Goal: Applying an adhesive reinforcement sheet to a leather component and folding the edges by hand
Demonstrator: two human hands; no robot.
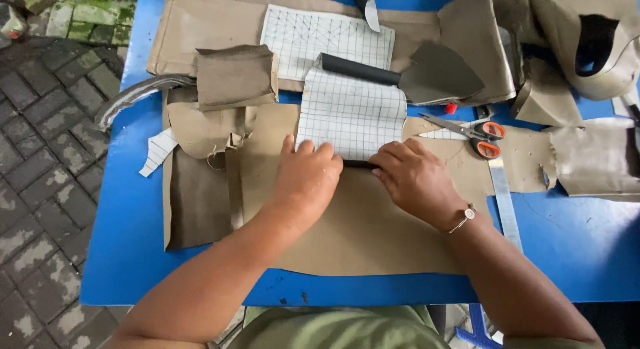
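Pressing down at the centre of the frame, your left hand (308, 179) and right hand (415, 179) lie side by side, fingers curled and knuckles up, on the lower edge of a white grid-lined sheet (351, 114). The sheet is stiff and curves upward, its far end rolled into a black tube. A thin dark strip (358, 164) shows between your fingertips; neither hand encloses anything. Beneath lies a flat, matte tan fabric panel (363, 229) on a smooth blue table (127, 256). Orange-handled scissors (470, 131) rest just right of your right hand, beside a metal ruler (505, 202).
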